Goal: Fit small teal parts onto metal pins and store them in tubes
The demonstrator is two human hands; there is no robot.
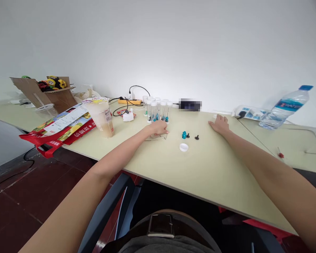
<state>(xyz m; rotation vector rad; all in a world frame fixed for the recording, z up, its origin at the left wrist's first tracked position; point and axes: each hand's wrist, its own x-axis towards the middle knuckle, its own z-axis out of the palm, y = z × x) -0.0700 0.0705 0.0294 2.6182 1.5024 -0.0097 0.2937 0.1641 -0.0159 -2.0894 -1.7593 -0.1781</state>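
Note:
My left hand [158,127] is curled over thin metal rods [162,137] lying on the table. Its fingers are bent downward, and what they hold, if anything, is hidden. Right behind it stands a cluster of clear tubes [154,109] with white caps and small blue and dark parts inside. My right hand [219,124] rests on the table farther right, fingers apart, beside a small white object [215,116] near the wall. Between the hands lie several blue parts [184,135], two black screw-like pieces [197,137] and a white round cap [183,147].
A drink cup [104,121] stands left, by a red bag [68,128] and a cardboard box [60,100]. A blurred dark device [190,105] is at the wall. On the right are a tilted water bottle [285,107] and a power strip [250,113].

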